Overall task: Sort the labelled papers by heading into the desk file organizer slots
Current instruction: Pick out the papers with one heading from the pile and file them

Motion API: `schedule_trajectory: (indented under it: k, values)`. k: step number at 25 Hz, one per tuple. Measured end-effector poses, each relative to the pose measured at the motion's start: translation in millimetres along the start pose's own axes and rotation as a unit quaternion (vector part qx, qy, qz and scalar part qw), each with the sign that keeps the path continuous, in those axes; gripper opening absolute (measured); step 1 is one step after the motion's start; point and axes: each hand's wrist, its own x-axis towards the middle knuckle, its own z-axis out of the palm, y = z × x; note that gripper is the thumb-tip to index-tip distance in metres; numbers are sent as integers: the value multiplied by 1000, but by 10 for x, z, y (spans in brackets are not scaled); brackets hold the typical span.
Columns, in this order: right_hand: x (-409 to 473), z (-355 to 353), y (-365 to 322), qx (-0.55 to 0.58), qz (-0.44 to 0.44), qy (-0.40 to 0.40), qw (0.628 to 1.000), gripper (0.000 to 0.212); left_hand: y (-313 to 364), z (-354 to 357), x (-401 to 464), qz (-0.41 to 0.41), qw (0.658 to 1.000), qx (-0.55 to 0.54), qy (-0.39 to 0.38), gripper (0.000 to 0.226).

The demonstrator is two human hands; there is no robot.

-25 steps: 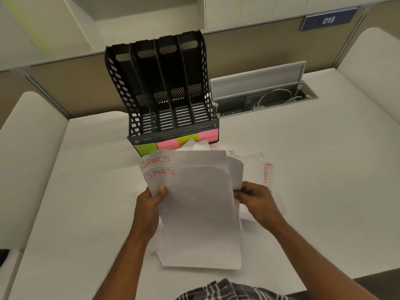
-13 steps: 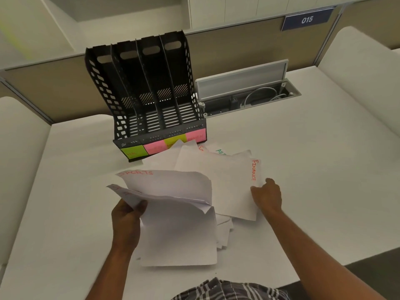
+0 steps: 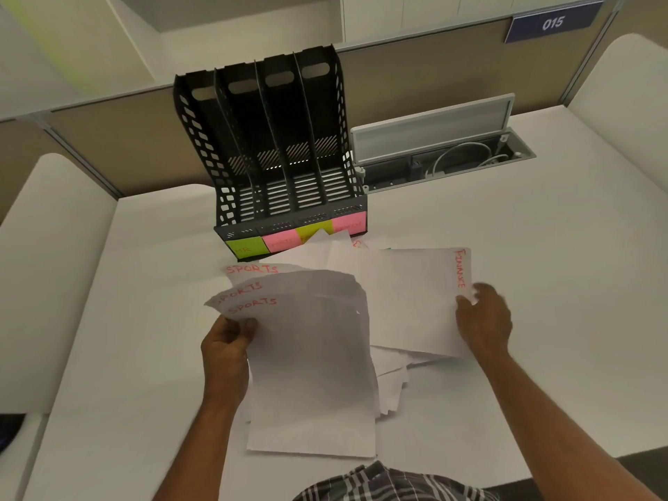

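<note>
Organizer: black perforated plastic desk file organizer [image 3: 274, 153] w/ four upright slots stands at rear of white desk [image 3: 542, 283], against tan partition. All four slots show bare slatted floors. Front lip carries sticky labels L to R: green [image 3: 248, 247], pink [image 3: 281, 241], yellow-green [image 3: 313, 227], pink [image 3: 349, 223]; green one reads approx. "HR", others too blurred to read.

Papers: loose pile of white sheets lies on desk just in front of organizer, some overlapping its front labels.

Left hand [image 3: 226, 352]: closed in pinch grip on left edge of fanned bundle of white sheets headed "SPORTS" in red [image 3: 311, 356]; thumb on top, fingers under. Three "SPORTS" headings visible, staggered. Bundle's upper end is lifted and curled; lower end reaches toward desk's near edge.

Right hand [image 3: 484, 320]: fingers curled over right edge of white sheet headed "FINANCE" in red [image 3: 415, 301], heading running down its right margin. Contact w/ sheet clear; whether it's a full grip or just pressing, cannot tell. Sheet lies on top of pile, just right of the SPORTS bundle, partly under it.

Misc.: open cable tray w/ raised grey lid [image 3: 433, 139] right of organizer. Blue "015" plate [image 3: 553, 23] on partition.
</note>
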Motion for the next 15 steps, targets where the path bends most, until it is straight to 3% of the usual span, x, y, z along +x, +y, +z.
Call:
schedule_trajectory:
  k: [2, 3, 5, 6, 7, 9, 11, 13, 15]
  values:
    - [-124, -13, -148, 93, -111, 2, 989, 43, -27, 12, 4, -8, 1000, 14, 17, 31]
    - [-212, -10, -255, 175, -134, -87, 972, 45, -54, 48, 3, -19, 999, 12, 31, 27]
    - [-472, 20, -444, 261, -128, -357, 888, 57, -105, 160, -24, -53, 996, -3, 66, 23]
    - [-589, 67, -477, 237, -126, -440, 857, 63, -119, 233, -49, -66, 995, -11, 75, 24]
    - [-684, 131, -461, 195, -135, -473, 848, 62, -119, 304, -80, -76, 994, -24, 74, 25]
    - [-767, 292, -328, 162, -135, -421, 882, 35, -106, 411, -124, -90, 994, -57, 39, 31]
    - [-699, 375, -171, 188, -59, -306, 931, 12, -103, 424, -126, -100, 994, -45, 4, 39]
    - [-494, 394, 40, 207, 50, -189, 958, 16, -116, 343, -55, -99, 993, 52, 30, 40]
    - [-298, 351, 242, 210, 125, -139, 960, 27, -162, 210, 9, -100, 969, 214, 74, 39]
